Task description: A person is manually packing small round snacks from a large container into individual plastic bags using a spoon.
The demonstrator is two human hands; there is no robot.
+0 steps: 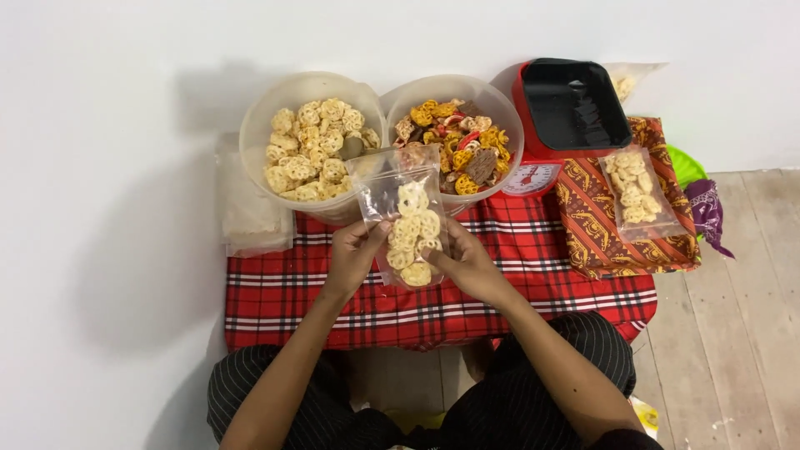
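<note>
A clear plastic bag [408, 221], partly filled with pale yellow flower-shaped crackers, stands upright over the red checked cloth [533, 275]. My left hand [354, 250] grips its left side and my right hand [467, 260] grips its right side. Just behind the bag sit two round translucent tubs: the left tub [275, 108] is full of pale flower crackers with a spoon in it, and the right tub [500, 104] holds mixed orange, red and brown snacks.
A red kitchen scale with a black tray [575, 104] stands at the back right. A filled cracker bag [637, 193] lies on folded orange patterned fabric [596, 237]. A stack of empty plastic bags [246, 208] lies at the left. Wooden floor shows on the right.
</note>
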